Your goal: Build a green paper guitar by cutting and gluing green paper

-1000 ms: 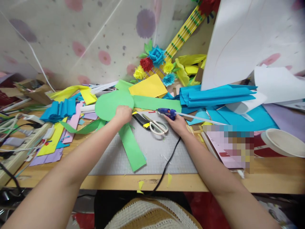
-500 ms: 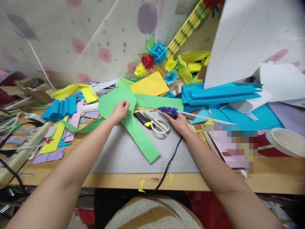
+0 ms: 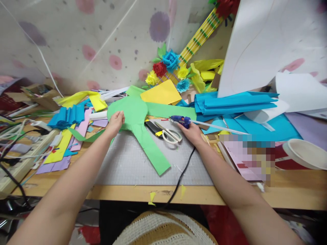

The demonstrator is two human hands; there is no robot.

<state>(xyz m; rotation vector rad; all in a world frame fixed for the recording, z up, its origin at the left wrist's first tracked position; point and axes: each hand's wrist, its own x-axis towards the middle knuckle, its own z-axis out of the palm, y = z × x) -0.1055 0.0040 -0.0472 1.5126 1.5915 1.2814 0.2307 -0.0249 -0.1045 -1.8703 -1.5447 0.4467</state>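
A green paper shape has a round middle with several long strips coming off it. One strip slants down toward me over the grey cutting mat. At the lower left edge of the round part, my left hand is closed on the paper, its fingertips partly hidden. My right hand grips a blue hot glue gun, which has a long clear glue stick poking out of its back. Between my hands lie white-handled scissors and a black-and-yellow utility knife.
Blue crepe paper and a red-and-white cup are on the right. A power strip with cables stands at left, near paper scraps. Behind, a yellow paper guitar with paper flowers leans against the wall. The glue gun's black cord crosses the front edge.
My left hand has slid left from the middle of the green round part to its lower left edge. My right hand with the glue gun stays nearly where it was.
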